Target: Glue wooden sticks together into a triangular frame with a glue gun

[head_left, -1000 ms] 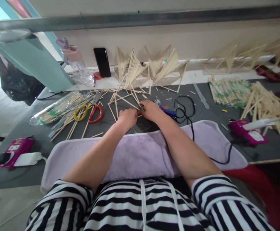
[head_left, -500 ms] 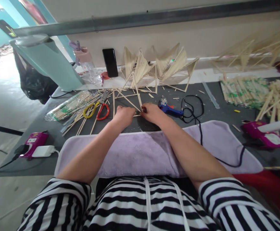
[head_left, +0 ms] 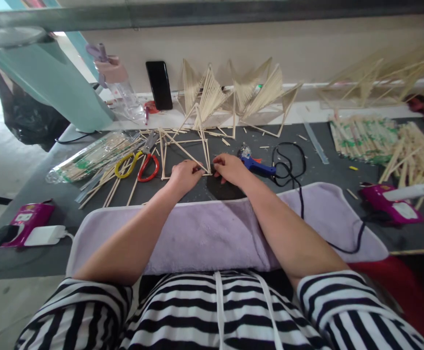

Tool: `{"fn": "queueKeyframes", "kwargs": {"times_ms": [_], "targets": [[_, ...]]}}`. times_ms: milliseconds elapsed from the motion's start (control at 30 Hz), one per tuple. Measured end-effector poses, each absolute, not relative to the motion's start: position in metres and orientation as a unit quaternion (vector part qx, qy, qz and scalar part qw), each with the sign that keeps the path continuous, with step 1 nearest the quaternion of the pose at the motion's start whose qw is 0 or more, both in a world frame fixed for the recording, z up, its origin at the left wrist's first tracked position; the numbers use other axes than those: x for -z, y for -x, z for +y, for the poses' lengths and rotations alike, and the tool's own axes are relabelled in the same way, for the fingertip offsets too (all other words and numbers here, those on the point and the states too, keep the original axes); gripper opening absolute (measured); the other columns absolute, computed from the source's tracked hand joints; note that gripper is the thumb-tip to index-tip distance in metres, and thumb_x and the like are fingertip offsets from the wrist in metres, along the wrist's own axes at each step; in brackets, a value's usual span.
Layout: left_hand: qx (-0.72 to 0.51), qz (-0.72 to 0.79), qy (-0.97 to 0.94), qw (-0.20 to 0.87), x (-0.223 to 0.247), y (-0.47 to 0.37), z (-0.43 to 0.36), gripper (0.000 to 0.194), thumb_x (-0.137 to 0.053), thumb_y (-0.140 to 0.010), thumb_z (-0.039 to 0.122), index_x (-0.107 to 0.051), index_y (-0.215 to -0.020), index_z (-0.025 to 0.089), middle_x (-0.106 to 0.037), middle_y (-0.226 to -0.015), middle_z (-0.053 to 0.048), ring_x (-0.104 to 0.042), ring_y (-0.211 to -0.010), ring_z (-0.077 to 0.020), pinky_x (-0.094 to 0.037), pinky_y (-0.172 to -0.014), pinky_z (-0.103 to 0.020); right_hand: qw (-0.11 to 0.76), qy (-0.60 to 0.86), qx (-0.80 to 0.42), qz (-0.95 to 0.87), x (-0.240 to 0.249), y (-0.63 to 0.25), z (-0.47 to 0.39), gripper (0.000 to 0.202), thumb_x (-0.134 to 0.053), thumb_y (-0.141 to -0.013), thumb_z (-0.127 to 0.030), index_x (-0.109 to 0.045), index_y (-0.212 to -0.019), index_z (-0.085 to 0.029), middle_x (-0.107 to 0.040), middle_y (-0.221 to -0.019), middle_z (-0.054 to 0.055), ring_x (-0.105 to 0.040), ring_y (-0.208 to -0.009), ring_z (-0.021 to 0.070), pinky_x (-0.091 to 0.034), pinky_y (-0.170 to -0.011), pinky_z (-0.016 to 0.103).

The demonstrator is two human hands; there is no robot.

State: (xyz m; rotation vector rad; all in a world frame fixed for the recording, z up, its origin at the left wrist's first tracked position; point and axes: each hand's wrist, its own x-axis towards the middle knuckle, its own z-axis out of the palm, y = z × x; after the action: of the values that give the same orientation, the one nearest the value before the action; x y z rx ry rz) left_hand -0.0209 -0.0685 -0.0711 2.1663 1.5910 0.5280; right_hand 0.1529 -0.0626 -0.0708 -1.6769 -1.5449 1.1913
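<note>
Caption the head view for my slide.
Left hand and right hand at a stick frame, blue glue gun nearby.

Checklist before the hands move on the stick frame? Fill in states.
1. Left hand at the near corner of the stick frame: ok.
2. Frame joints firmly bonded: cannot tell, too small to judge.
3. Glue gun set down: ok, lying on the table.
4. Glue gun hot or cold: cannot tell.
5. Scissors out of both hands: ok, lying left of the frame.
6. Area around the frame free of scraps: not ok, short stick pieces lie near it.
</note>
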Motion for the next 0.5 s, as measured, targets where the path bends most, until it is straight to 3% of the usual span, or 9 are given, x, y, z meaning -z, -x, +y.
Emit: {"fn": "queueKeyframes", "kwargs": {"times_ms": [200, 333, 500], "targets": [[-0.296, 0.575, -0.637, 0.420, 0.0703, 0.0187, -0.0633, 0.042, -0.065, -0.080, 0.029, -0.067, -0.118, 0.011, -0.069, -0.077, -0.003, -0.057, -0.058, -0.0102, -0.044, -0.059, -0.023, 0.300, 0.609, -0.516, -0.522, 0.0715, -0.1522, -0.0615, 0.016, -0.050, -0.085, -0.003, -0.055, -0.093, -0.016, -0.063, -0.073, 0.001, -0.063, -0.055, 0.0111, -0.043, -0.036, 0.019], [-0.296, 0.554, -0.596, 0.500, 0.0727, 0.0168, -0.0615, 0.039, -0.065, -0.082, 0.026, -0.067, -0.118, 0.012, -0.064, -0.060, 0.000, -0.049, -0.045, -0.0066, -0.034, -0.045, -0.019, 0.308, 0.595, -0.571, -0.474, 0.0699, -0.1526, -0.0620, 0.019, -0.050, -0.083, 0.000, -0.054, -0.094, -0.016, -0.063, -0.071, 0.000, -0.061, -0.052, 0.0092, -0.039, -0.037, 0.018], [-0.308, 0.540, -0.566, 0.541, 0.0704, 0.0159, -0.0622, 0.034, -0.059, -0.085, 0.018, -0.066, -0.117, 0.011, -0.066, -0.062, -0.002, -0.055, -0.049, -0.0085, -0.033, -0.042, -0.018, 0.312, 0.583, -0.602, -0.448, 0.0666, -0.1533, -0.0628, 0.020, -0.047, -0.083, 0.000, -0.054, -0.093, -0.016, -0.063, -0.071, -0.001, -0.060, -0.051, 0.0087, -0.037, -0.038, 0.019]]}}
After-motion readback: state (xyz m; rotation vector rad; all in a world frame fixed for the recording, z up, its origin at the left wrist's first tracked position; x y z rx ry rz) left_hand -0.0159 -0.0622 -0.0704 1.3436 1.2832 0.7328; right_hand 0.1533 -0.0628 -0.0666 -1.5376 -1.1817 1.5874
